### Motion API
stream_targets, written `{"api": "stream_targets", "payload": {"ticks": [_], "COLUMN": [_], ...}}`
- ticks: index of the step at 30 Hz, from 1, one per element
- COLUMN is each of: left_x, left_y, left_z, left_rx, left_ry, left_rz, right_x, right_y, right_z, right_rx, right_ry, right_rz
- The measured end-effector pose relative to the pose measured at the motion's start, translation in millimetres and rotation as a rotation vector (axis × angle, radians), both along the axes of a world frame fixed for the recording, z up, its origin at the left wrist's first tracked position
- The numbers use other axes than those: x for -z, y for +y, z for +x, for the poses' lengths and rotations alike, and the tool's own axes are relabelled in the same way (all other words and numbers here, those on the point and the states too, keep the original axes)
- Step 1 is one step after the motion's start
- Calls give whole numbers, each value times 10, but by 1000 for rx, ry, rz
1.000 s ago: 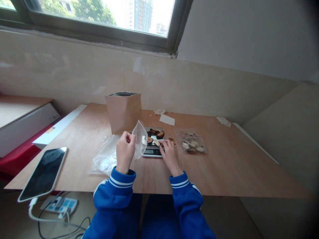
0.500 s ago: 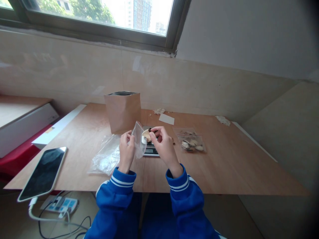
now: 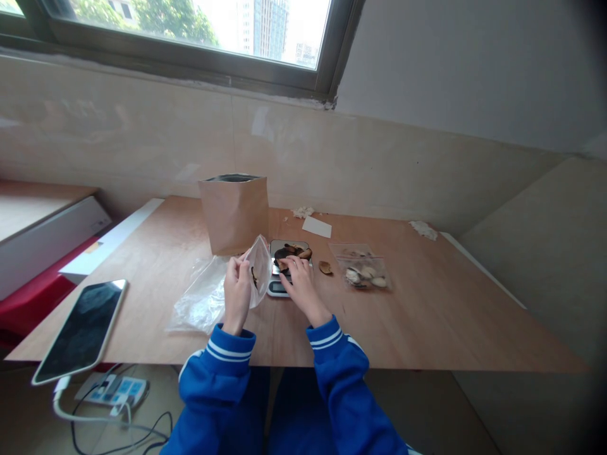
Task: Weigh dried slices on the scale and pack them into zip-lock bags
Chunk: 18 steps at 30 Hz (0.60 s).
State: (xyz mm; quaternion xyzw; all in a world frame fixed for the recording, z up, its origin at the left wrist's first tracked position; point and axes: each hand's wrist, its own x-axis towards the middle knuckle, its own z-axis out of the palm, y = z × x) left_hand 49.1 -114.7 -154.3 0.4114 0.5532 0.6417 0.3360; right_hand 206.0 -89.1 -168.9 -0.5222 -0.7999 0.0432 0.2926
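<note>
My left hand [image 3: 237, 291] is closed on the edge of a small clear zip bag [image 3: 262, 259], whose mouth gapes toward the scale. A dark-edged piece shows inside it. My right hand [image 3: 302, 282] reaches over a small digital kitchen scale [image 3: 277, 289]. Its thumb and fingers are around a brown dried slice [image 3: 283, 266], which looks like mushroom. More dark dried slices [image 3: 300, 251] lie heaped on the scale's plate, partly hidden by my fingers. One loose slice [image 3: 325, 268] rests on the table just right of the scale.
A brown paper pouch [image 3: 234, 215] stands open behind the bag. Clear plastic bags [image 3: 199, 303] lie at left, near a tablet [image 3: 80, 332] on a charging cable. At right lies a zip bag of pale slices [image 3: 365, 275]. A white card [image 3: 317, 227] sits toward the wall.
The pale slice that my right hand held at the bag's mouth is now out of that hand; a piece shows inside the bag. My right hand has moved down onto the slices on the scale.
</note>
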Motion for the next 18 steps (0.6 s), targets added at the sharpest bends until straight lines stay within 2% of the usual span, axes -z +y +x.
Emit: {"api": "stream_targets", "payload": {"ticks": [4,7,11,13,15,18], "left_x": [9,2,-3,0,1,-14], "left_y": [-19,-44,-71,-77,-81,-87], "left_z": [11,3,8,19,28,22], "left_rx": [5,15,25,31,36,26], "left_ry": [-47,-47,-38,-49,-62,-74], "left_rz": [64,78,79,76,73,88], "right_x": [76,-11,-322,-512,-676,-816], "right_y": [5,-43,-202,-297,-383,-470], "right_z": [-44,-55,-86,-120,-161,-209], "right_rx": [48,51,46,-2,-79,-167], "right_ry": [-104,-6,390,540,562,411], "right_rz": [1,-4,26,23,-16,-64]}}
